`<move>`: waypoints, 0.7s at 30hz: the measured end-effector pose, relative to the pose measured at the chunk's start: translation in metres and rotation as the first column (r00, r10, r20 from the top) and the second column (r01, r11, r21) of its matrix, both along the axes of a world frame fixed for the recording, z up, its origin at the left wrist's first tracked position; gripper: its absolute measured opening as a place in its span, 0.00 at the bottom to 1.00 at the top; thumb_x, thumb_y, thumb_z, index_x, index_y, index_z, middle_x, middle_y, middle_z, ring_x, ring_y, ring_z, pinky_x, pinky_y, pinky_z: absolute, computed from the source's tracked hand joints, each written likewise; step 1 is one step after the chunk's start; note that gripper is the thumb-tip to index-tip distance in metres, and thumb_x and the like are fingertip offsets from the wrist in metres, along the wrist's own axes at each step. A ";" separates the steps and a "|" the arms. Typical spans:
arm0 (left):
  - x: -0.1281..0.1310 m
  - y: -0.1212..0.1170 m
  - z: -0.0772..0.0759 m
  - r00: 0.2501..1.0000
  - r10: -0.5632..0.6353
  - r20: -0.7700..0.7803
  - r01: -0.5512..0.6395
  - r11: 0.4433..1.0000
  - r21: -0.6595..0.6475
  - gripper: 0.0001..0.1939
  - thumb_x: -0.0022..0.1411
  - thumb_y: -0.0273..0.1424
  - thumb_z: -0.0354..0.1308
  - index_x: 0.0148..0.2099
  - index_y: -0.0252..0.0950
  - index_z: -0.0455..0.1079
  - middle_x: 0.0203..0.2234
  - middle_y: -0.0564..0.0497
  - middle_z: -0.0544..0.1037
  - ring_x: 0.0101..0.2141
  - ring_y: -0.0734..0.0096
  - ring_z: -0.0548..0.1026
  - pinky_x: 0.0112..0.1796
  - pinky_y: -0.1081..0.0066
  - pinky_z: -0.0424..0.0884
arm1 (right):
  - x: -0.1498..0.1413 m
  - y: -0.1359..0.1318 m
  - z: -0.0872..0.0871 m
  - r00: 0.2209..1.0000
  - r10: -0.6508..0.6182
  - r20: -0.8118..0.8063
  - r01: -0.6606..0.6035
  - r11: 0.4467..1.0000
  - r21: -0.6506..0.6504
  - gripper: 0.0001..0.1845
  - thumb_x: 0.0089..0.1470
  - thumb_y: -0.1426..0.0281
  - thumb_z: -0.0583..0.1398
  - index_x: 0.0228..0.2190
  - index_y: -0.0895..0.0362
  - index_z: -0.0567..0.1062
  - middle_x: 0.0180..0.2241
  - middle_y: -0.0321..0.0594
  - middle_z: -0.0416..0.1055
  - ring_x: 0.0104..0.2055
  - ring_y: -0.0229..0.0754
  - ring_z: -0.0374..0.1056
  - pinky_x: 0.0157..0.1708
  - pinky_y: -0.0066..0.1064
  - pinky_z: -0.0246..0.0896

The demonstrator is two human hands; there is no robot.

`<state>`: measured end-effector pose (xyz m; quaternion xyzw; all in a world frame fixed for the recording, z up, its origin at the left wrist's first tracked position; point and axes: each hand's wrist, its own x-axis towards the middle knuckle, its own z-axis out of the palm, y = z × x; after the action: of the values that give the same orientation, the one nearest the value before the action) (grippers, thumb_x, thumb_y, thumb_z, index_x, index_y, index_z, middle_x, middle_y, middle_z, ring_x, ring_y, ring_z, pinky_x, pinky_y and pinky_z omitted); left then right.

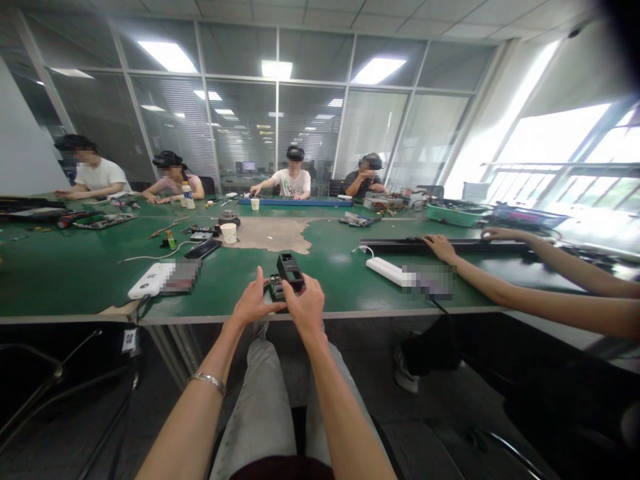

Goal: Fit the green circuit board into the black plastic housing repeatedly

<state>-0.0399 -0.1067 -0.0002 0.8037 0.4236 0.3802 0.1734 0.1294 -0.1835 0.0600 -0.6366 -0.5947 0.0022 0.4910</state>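
Note:
Just above the table's near edge, my right hand point(309, 303) is closed on a black plastic casing point(289, 266) with openings in its face, its thumb lying over the near end. A small green circuit board point(276, 287) sits against the casing's left side; whether the two are joined cannot be made out. My left hand point(253, 301) is beside the board, thumb raised and fingers stretched toward it. Its fingertips lie close under the board, and contact is unclear.
On the green table point(240, 270), a white power strip point(150, 280) lies left and another white power strip point(385, 271) right. A black phone point(203, 249) and paper cup point(229, 233) stand beyond. At right, a co-worker's hands point(441, 249) rest on a long black bar point(473, 246). Several people sit opposite.

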 end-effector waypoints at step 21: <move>0.003 -0.002 -0.001 0.997 0.081 0.005 -0.081 0.995 -0.061 0.67 0.49 0.46 0.69 0.70 0.32 0.21 0.55 0.35 0.70 0.57 0.48 0.65 0.55 0.50 0.61 | 0.036 0.003 -0.035 0.994 -0.100 0.034 0.104 0.984 -0.145 0.26 0.49 0.58 0.64 0.46 0.62 0.73 0.42 0.53 0.72 0.45 0.52 0.68 0.45 0.36 0.60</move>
<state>-0.0365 -0.1090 -0.0010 0.7787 0.4667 0.3768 0.1839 0.1654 -0.1809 0.0246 -0.7006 -0.5660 0.0123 0.4344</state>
